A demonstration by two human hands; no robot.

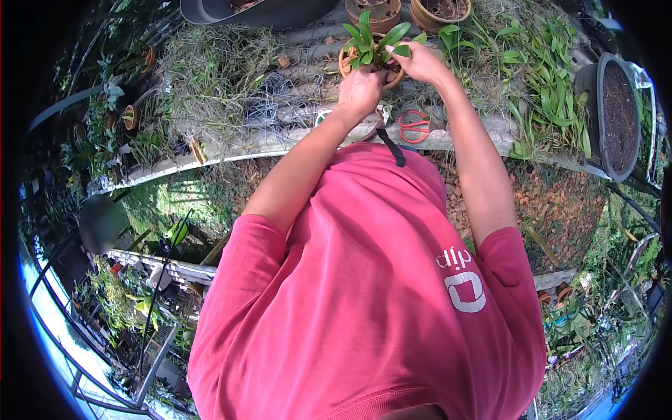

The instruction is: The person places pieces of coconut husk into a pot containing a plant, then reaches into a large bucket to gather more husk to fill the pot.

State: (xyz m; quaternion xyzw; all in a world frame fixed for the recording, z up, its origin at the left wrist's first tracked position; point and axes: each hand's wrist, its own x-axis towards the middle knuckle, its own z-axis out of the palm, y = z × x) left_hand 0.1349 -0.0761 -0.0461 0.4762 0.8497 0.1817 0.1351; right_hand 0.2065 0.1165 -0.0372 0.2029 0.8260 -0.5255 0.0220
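A leafy green plant (365,43) stands in a round terracotta pot (344,64) on the slatted bench. My left hand (361,89) is at the near rim of the pot, its fingers curled in at the base of the plant; their tips are hidden. From the right, my right hand (416,61) reaches over the rim with thumb and fingers pinched together at a leaf. Red-handled scissors (414,126) lie on the bench edge just below the hands, beside a black strap (390,147).
Two more clay pots (441,12) stand behind the plant. A large dark tub of soil (619,117) is at the right, another dark tub (259,15) at the upper left. Grassy plants (217,84) cover the bench's left side, leafy ones (546,77) its right.
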